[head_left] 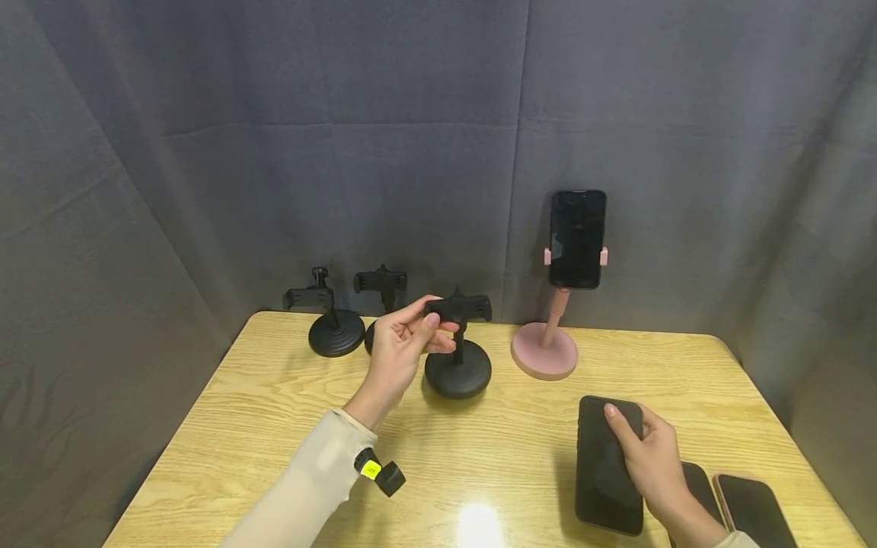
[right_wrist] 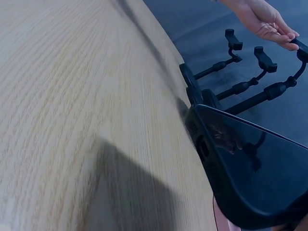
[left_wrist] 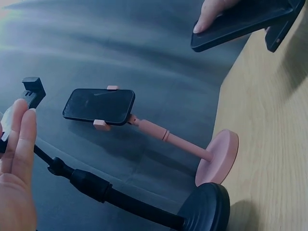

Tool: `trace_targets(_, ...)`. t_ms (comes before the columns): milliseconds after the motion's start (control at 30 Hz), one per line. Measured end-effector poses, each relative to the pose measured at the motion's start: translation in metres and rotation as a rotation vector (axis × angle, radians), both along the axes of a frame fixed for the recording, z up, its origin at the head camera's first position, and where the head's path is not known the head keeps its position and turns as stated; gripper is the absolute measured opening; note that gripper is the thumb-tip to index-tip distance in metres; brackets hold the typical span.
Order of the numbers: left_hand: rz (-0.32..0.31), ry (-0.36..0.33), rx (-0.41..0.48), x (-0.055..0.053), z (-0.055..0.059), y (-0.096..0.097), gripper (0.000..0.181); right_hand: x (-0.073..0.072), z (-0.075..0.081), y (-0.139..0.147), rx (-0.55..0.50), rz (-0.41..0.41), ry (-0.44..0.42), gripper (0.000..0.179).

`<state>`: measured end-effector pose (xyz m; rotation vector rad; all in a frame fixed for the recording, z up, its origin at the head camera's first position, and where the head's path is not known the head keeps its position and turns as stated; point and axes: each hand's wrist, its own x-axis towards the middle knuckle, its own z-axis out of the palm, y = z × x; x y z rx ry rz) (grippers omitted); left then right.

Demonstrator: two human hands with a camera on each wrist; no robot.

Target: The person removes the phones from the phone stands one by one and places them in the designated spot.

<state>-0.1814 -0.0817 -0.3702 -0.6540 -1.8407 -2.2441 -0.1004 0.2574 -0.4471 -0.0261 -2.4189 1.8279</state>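
My left hand pinches the left end of the clamp on a black phone stand, thumb in front and fingers behind. That stand's round base rests on the table and its clamp is unfilled. In the left wrist view, the stand's black pole runs from the base up towards my fingers. My right hand grips a black smartphone by its right side, the thumb lying on the screen. The phone is held above the table's right part, and its lower end shows large in the right wrist view.
A pink stand at the back right holds an upright phone. Two more black stands stand at the back left. Two phones lie on the table at the front right. Grey curtain hangs behind.
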Motion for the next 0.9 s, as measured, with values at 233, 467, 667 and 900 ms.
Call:
trace_targets(233, 0.017, -0.013, 0.049, -0.015, -0.004, 0.005, 0.030, -0.001, -0.003, 0.004, 0.044, -0.018, -0.021, 0.028)
trace_targets(467, 0.010, -0.042, 0.074, -0.028, -0.007, 0.012, 0.028, -0.003, -0.004, 0.009, 0.098, -0.033, -0.002, 0.031)
trace_targets(667, 0.026, -0.046, 0.092, -0.038, -0.010, 0.018, 0.027, -0.004, -0.007, 0.014, 0.080, -0.042, -0.037, 0.035)
trace_targets(900, 0.056, -0.043, 0.091, -0.047, -0.017, 0.022, 0.028, -0.004, -0.010, 0.019, 0.116, -0.048, -0.049, 0.038)
